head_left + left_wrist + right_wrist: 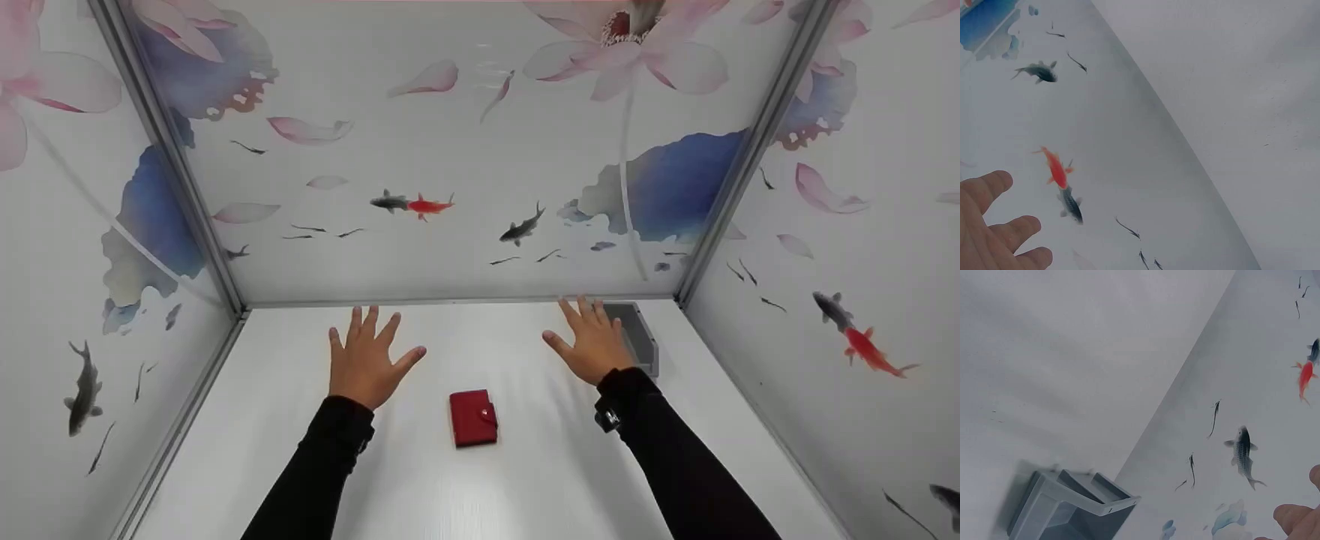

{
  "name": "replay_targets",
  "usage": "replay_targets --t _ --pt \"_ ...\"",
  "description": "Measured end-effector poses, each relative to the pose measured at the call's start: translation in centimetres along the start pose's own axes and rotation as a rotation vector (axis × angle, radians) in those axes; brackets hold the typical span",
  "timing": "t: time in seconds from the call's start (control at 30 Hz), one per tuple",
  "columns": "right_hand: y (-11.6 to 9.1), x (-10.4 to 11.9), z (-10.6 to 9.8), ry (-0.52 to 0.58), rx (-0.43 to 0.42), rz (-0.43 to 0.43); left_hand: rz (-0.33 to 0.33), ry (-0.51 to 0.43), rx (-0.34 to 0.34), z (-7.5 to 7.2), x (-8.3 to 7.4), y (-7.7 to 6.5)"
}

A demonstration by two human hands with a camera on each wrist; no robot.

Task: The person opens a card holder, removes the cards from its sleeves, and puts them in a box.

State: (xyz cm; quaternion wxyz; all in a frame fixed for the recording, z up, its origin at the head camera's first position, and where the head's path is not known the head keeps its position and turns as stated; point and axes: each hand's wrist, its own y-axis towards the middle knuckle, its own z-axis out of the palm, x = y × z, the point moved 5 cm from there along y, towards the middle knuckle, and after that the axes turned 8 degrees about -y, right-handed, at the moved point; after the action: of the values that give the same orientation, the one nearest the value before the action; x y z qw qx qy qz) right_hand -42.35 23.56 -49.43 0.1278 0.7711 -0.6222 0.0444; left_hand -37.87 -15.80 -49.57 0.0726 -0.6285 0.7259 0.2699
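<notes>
Both hands reach out above the white table with spread fingers, holding nothing. My left hand (365, 365) is to the left of a small red wallet (473, 418) with a snap strap on its right edge. To the wallet's upper right is my right hand (592, 345), which overlaps a grey plastic bin (641, 341) in the head view. In the left wrist view, part of the left hand (988, 230) shows at the lower left. The right wrist view has the bin (1072, 500) at the bottom and some fingertips (1292, 517) at the lower right.
White panels printed with lotus flowers and fish enclose the table (300, 480) at the back (465, 247), left (45, 300) and right (862, 247). Grey metal posts (169, 157) stand at the back corners. The bin is near the back right corner.
</notes>
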Motion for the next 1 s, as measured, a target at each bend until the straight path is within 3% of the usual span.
replay_targets --t 0.37,0.53,0.77,1.0 --pt "-0.3 0.8 1.2 -0.006 0.008 -0.008 -0.021 -0.01 0.045 0.8 0.8 -0.7" --pt "-0.1 1.8 1.8 0.013 0.006 -0.051 -0.011 -0.026 0.046 1.1 0.9 -1.0" --pt "-0.2 2.4 2.7 0.024 0.04 -0.077 0.05 -0.05 0.072 2.4 -0.2 -1.4" --pt "-0.4 3.8 4.1 -0.014 0.073 -0.128 0.109 -0.042 0.18 5.1 -1.9 -1.4"
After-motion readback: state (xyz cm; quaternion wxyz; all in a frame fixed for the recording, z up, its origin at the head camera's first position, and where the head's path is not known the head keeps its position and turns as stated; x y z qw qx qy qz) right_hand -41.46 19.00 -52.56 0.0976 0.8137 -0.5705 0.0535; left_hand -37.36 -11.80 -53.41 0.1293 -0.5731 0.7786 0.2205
